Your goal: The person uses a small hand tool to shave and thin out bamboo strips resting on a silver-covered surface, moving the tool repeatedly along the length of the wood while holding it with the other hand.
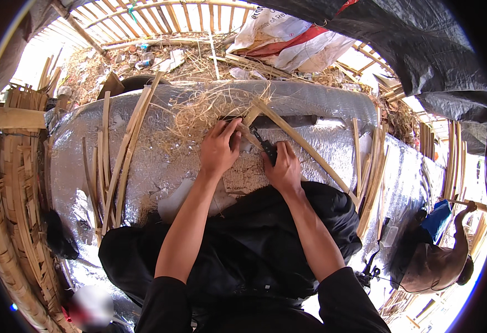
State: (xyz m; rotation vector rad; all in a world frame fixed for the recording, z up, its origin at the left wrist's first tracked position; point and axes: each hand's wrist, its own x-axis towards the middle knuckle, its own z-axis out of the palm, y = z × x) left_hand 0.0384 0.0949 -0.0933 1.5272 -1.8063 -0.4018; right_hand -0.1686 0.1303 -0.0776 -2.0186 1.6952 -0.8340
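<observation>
My left hand (220, 149) is closed on a short pale bamboo strip (250, 136) with its fingers pinched near the strip's end. In my right hand (284, 169) I grip a small black-handled knife (267, 147), its tip angled toward the left hand and touching or close to the strip; its blade is hard to make out. A longer split bamboo strip (304, 145) slants from above the knife down to my right knee. Beyond my hands, a dark long-handled tool (288, 120) with a bright metal end lies on the silver foil mat (332, 100).
Curled bamboo shavings (196, 114) are heaped beyond my left hand. Bamboo strips (126, 147) lie at left, more strips (372, 177) at right. A woven bamboo stack (16, 205) borders the far left. Another person (435, 258) sits at lower right. A white sack (288, 41) is at the back.
</observation>
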